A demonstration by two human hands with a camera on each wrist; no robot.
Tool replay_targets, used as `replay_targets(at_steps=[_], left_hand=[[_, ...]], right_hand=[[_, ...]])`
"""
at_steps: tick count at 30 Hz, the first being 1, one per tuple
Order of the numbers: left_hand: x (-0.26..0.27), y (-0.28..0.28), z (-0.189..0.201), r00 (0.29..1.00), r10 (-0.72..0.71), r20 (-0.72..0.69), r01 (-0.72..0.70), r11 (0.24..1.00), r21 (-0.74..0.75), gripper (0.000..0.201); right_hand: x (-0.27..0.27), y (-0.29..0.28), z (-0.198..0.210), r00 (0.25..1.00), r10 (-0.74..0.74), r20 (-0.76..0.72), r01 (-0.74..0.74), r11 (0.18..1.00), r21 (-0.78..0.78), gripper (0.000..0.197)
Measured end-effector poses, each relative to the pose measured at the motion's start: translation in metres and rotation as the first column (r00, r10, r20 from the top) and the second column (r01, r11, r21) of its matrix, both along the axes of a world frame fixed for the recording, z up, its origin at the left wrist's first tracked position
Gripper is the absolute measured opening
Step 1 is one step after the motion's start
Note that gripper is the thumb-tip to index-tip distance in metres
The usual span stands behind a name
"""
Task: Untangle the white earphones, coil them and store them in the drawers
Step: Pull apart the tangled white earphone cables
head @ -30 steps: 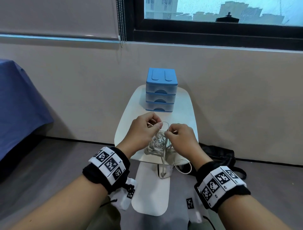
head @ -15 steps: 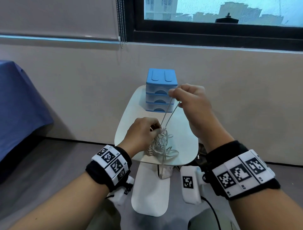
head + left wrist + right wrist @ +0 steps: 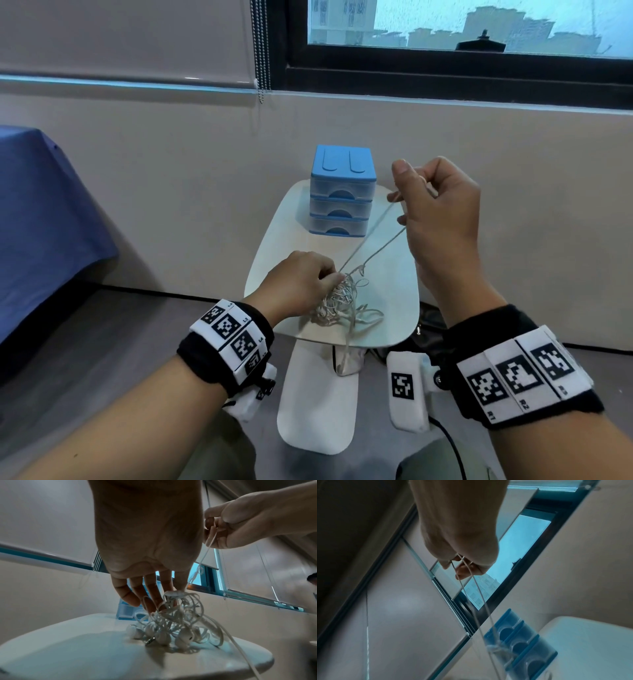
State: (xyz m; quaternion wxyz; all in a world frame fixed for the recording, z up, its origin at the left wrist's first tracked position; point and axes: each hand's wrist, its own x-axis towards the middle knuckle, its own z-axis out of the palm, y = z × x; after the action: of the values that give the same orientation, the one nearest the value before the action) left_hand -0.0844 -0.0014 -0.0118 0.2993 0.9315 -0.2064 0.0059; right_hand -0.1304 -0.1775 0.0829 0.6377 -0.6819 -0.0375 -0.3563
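Observation:
A tangled heap of white earphones (image 3: pixel 337 305) (image 3: pixel 178 626) lies near the front of a small white table (image 3: pixel 394 301). My left hand (image 3: pixel 301 284) (image 3: pixel 150 599) holds the top of the heap, its fingers hooked into the loops. My right hand (image 3: pixel 407 202) (image 3: pixel 214 532) (image 3: pixel 462 566) is raised above the table's right side and pinches two cable strands (image 3: pixel 373 236) (image 3: pixel 476 588) that run taut down to the heap. One cable end (image 3: pixel 342 356) hangs over the table's front edge. The blue three-drawer unit (image 3: pixel 340 195) (image 3: pixel 520 638) stands at the table's far end, all drawers closed.
The table stands against a beige wall under a dark-framed window (image 3: pixel 462 34). A bead chain (image 3: pixel 262 48) hangs from the blind. A blue cloth (image 3: pixel 41 219) covers furniture at the left. A dark bag (image 3: pixel 428 329) lies on the floor behind the table at the right.
My right hand has lifted away from the heap, up and to the right, drawing two strands out taut. The left hand has stayed on the heap.

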Motion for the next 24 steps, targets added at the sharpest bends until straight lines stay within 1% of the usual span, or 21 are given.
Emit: replay_targets(at_steps=[1, 3, 5, 7, 9, 12, 15, 18, 20, 22, 23, 24], left_hand=[[-0.001, 0.001, 0.000, 1.000, -0.009, -0.007, 0.009, 1.000, 0.014, 0.034], [-0.001, 0.001, 0.001, 1.000, -0.027, -0.014, 0.027, 0.999, 0.031, 0.034], [0.000, 0.001, 0.002, 1.000, -0.030, -0.005, 0.030, 0.998, 0.048, 0.035], [0.001, 0.002, 0.001, 0.999, -0.029, -0.018, 0.029, 0.999, 0.045, 0.030], [0.002, 0.003, 0.001, 0.998, -0.039, -0.045, 0.040, 0.999, 0.019, 0.025], [0.003, 0.007, 0.003, 0.991, -0.054, -0.121, 0.046, 0.997, -0.064, 0.016], [0.003, 0.014, 0.007, 0.971, -0.094, -0.221, 0.062, 0.987, -0.146, 0.009], [0.004, 0.022, 0.010, 0.939, -0.158, -0.305, 0.101, 0.976, -0.195, 0.005], [0.004, 0.025, 0.011, 0.940, -0.153, -0.307, 0.094, 0.976, -0.197, 0.006], [0.004, 0.024, 0.011, 0.946, -0.143, -0.291, 0.086, 0.976, -0.201, 0.008], [0.004, 0.023, 0.011, 0.949, -0.137, -0.285, 0.081, 0.976, -0.202, 0.008], [0.004, 0.022, 0.011, 0.951, -0.132, -0.280, 0.077, 0.976, -0.202, 0.008]], right_hand=[[0.000, -0.002, 0.001, 0.999, -0.037, 0.023, 0.039, 0.997, -0.073, 0.043], [0.001, -0.006, 0.003, 0.992, -0.103, 0.070, 0.116, 0.971, -0.210, 0.043], [0.001, -0.010, 0.007, 0.979, -0.175, 0.107, 0.200, 0.927, -0.316, 0.040], [-0.001, -0.011, 0.012, 0.964, -0.227, 0.139, 0.265, 0.878, -0.399, 0.040], [-0.003, -0.012, 0.015, 0.963, -0.232, 0.139, 0.270, 0.849, -0.454, 0.041], [-0.003, -0.019, 0.014, 0.971, -0.222, 0.090, 0.237, 0.838, -0.491, 0.043], [0.001, -0.029, 0.005, 0.971, -0.238, 0.012, 0.209, 0.827, -0.522, 0.043], [0.006, -0.042, -0.013, 0.944, -0.290, -0.155, 0.151, 0.802, -0.578, 0.038], [0.008, -0.049, -0.027, 0.886, -0.342, -0.312, 0.074, 0.770, -0.634, 0.029], [0.007, -0.050, -0.039, 0.808, -0.389, -0.442, -0.015, 0.737, -0.675, 0.012], [0.005, -0.048, -0.043, 0.786, -0.394, -0.477, -0.062, 0.717, -0.694, 0.020], [0.003, -0.046, -0.047, 0.790, -0.370, -0.489, -0.099, 0.710, -0.697, 0.033]])
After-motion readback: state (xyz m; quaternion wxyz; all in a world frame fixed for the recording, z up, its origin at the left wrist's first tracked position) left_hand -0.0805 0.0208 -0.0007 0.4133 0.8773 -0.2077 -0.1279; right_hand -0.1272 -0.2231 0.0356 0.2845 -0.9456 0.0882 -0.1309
